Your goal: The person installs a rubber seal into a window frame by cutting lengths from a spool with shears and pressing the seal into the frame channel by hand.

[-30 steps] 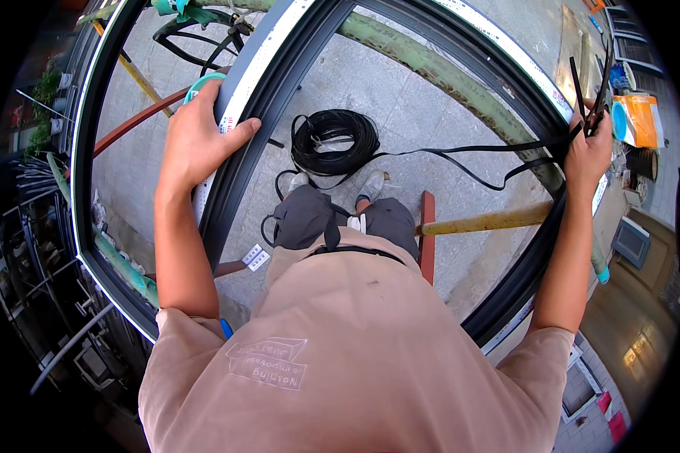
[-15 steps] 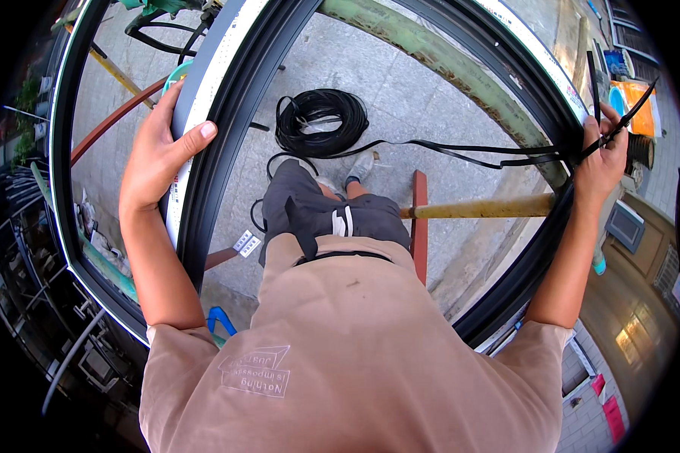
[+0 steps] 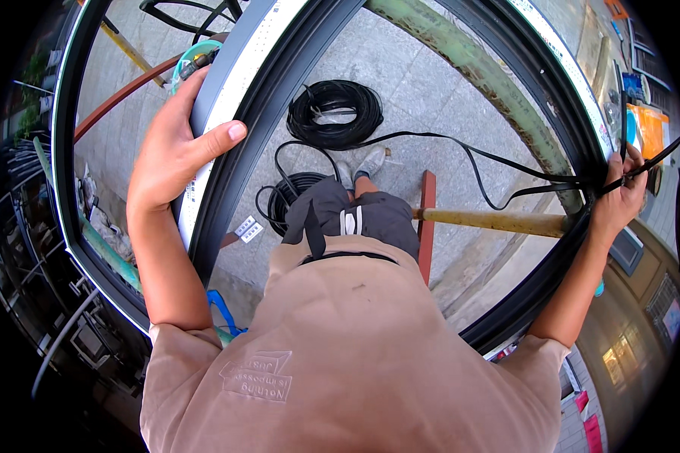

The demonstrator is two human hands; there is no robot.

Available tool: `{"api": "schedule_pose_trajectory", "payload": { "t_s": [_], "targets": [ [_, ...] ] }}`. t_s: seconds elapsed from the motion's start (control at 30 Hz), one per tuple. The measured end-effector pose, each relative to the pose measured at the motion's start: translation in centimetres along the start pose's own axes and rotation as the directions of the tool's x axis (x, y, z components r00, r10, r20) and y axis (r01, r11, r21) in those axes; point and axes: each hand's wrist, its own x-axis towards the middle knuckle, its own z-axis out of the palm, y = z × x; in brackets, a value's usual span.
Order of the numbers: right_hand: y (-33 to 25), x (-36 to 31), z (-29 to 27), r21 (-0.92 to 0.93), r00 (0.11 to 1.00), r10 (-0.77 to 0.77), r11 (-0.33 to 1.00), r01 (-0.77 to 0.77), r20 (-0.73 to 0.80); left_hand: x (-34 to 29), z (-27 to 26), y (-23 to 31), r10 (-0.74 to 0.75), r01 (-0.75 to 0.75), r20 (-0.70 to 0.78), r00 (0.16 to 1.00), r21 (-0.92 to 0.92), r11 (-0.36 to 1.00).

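Note:
A large dark grey window frame [image 3: 243,83] with white film on its faces surrounds the space in front of my body. My left hand [image 3: 166,155] grips its left bar, thumb across the white face and fingers over the outer edge. At the right-hand bar, my right hand [image 3: 619,192] pinches a thin black rubber strip [image 3: 446,136], whose loose ends stick out past the fingers. The strip runs in a slack loop across the opening to a black coil [image 3: 366,109] on the ground. A second coil [image 3: 279,200] lies partly behind my shorts.
Below the frame are a rusty green pipe [image 3: 468,64], a yellow pole [image 3: 499,221] and a red metal bar [image 3: 427,189]. A teal tub [image 3: 180,74] with tools stands beyond my left hand. An orange bag [image 3: 648,128] lies at the far right.
The strip between the coil and my right hand has gone from nearly straight to a hanging loop. My right hand sits slightly lower and farther right in view; more of the second coil shows.

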Motion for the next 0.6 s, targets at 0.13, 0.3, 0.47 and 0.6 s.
{"api": "schedule_pose_trajectory", "payload": {
  "t_s": [0.13, 0.3, 0.47, 0.6],
  "targets": [
    [0.1, -0.2, -0.2, 0.007, 1.0, 0.001, 1.0, -0.001, -0.018, -0.1, 0.4, -0.5, 0.052, -0.052, -0.001, 0.999, -0.013, 0.999],
    [0.5, -0.1, 0.4, -0.072, 0.998, -0.042, 0.997, 0.038, -0.05, -0.4, 0.3, -0.1, 0.05, -0.05, 0.01, 0.999, 0.07, 0.996],
    [-0.9, 0.3, 0.5, -0.098, 1.0, -0.017, 0.995, 0.015, -0.026, -0.5, 0.2, -0.2, 0.055, -0.056, 0.022, 0.998, 0.043, 0.998],
    [-0.8, -0.2, 0.1, -0.087, 0.998, 0.057, 0.994, -0.059, -0.025, -0.3, -0.1, 0.4, 0.033, -0.036, 0.038, 0.999, 0.079, 0.996]
  ]
}}
